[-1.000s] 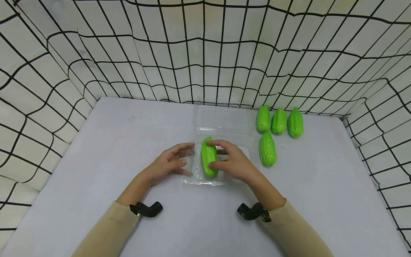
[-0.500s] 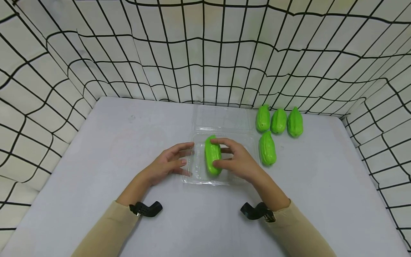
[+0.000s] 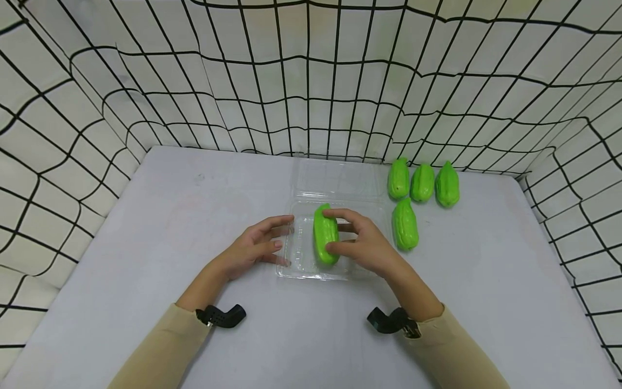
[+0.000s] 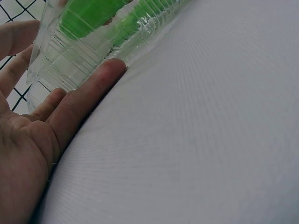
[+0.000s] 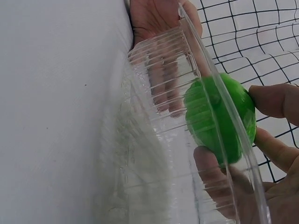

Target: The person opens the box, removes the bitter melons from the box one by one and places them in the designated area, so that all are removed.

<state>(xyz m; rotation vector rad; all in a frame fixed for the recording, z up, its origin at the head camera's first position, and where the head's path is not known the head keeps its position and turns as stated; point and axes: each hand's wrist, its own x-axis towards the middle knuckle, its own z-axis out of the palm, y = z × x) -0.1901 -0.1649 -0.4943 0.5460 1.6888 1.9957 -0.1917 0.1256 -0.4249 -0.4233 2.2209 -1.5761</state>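
In the head view my right hand (image 3: 366, 246) grips a bright green ridged gourd (image 3: 324, 235) between thumb and fingers. The gourd is over the left half of a clear plastic clamshell box (image 3: 311, 275), whose lid lies folded back. Through the box wall in the right wrist view, the held gourd (image 5: 219, 119) appears near rim height. My left hand (image 3: 250, 246) is at the box's left side, its fingers fairly straight. Seen from the left wrist, those fingers (image 4: 86, 91) rest along the outer wall.
Several more green gourds (image 3: 405, 224) lie to the right of the box, three of them in a row at the back. A white table (image 3: 194, 189) carries everything. Black netting (image 3: 320, 81) over white walls encloses the back and sides.
My right hand has shifted slightly to the right and away from me with the gourd over the box. The left hand and the box have stayed put.
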